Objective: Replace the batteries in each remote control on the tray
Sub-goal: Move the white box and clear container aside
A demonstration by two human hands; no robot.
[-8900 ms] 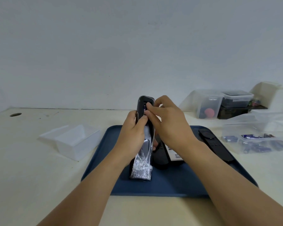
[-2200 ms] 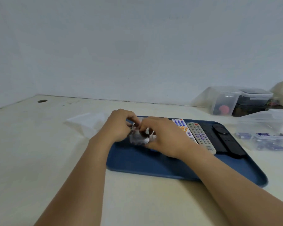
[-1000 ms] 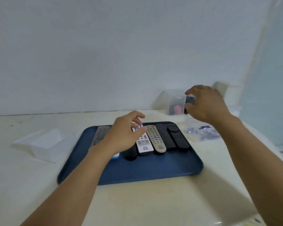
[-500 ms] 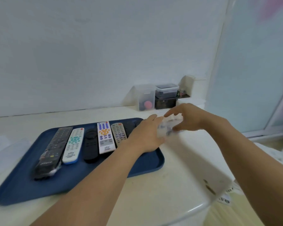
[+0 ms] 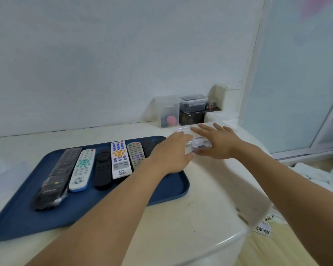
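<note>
Several remotes lie side by side on the blue tray [image 5: 161,192]: a black one in plastic wrap [image 5: 52,181], a white one with teal buttons [image 5: 82,169], a short black one [image 5: 103,169], a white one with orange and blue buttons [image 5: 119,159] and a grey one [image 5: 136,154]. More black remotes [image 5: 149,146] are partly hidden behind my left wrist. Right of the tray stands a clear lidded battery box [image 5: 198,144]. My left hand [image 5: 171,152] holds its left end. My right hand [image 5: 215,143] lies flat on the lid, thumb at the front edge.
Against the wall stand a clear container with a pink thing [image 5: 167,112], a lidded tub [image 5: 193,102] and a dark box [image 5: 191,117]. A clear lid or tub [image 5: 4,175] lies left of the tray. The table's rounded edge [image 5: 229,239] is near right, with white cloth [image 5: 315,175] beyond.
The view has swung right. My hands left the wrapped remote on the tray and went to the clear box; since half a second ago they have settled flat onto its lid.
</note>
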